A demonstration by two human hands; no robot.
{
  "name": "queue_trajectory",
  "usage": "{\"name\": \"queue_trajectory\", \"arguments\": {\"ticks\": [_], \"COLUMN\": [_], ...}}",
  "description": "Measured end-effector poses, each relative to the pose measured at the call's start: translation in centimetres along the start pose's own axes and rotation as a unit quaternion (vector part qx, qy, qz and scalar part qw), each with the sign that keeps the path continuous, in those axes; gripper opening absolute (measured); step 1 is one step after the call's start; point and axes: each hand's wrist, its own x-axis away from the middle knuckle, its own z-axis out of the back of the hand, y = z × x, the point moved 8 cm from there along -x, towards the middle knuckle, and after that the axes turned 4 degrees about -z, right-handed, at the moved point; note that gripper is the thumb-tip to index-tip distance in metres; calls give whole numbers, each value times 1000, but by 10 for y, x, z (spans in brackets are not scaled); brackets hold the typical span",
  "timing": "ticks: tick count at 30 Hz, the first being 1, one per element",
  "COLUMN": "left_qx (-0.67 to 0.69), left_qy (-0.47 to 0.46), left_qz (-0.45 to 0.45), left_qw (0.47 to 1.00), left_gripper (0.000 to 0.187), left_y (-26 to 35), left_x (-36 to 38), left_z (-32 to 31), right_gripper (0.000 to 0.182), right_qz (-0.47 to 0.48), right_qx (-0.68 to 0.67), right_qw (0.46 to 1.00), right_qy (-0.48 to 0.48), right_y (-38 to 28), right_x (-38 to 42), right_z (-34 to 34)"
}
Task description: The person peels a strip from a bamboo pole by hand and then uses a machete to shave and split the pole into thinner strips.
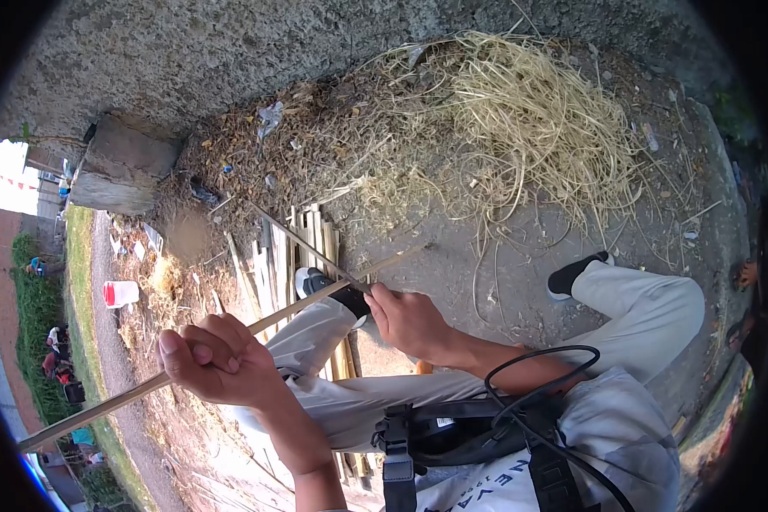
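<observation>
A long, pale bamboo strip (98, 407) runs slantwise across the view, from the lower left to the middle. My left hand (222, 358) is closed in a fist around it, thumb on top. Closed too is my right hand (407, 322), gripping a long knife (303, 244) whose handle is hidden in the fingers. The dark narrow blade points up and left, crossing the strip just beyond my right knuckles. Beneath the blade, beside my left shoe (316, 282), lies a stack of split bamboo slats (273, 264).
A large heap of thin bamboo shavings (542, 119) lies on the ground before a rough wall (230, 51). A concrete block (128, 166) stands at the wall's left end. Farther left are a red-and-white bucket (121, 294) and distant people (55, 363). My right shoe (576, 275) rests near the shavings.
</observation>
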Motion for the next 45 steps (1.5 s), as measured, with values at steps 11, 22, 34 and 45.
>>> {"name": "queue_trajectory", "arguments": {"ticks": [11,22,34,45], "left_qx": [12,-40,-33,-28], "left_qy": [45,9,34,14], "left_qz": [-10,-37,-15,-11], "left_qw": [999,998,999,999], "left_gripper": [37,40,38,37], "left_y": [-7,-1,-3,-7], "left_x": [-8,-5,-7,-7], "left_z": [6,2,9,3], "right_gripper": [18,17,18,11], "right_qz": [-201,-228,-226,-60], "right_qx": [61,107,135,95], "right_qw": [973,964,961,993], "right_qy": [-98,-86,-86,-41], "right_y": [75,139,143,39], "right_x": [4,16,23,13], "right_z": [-13,-22,-37,-11]}}
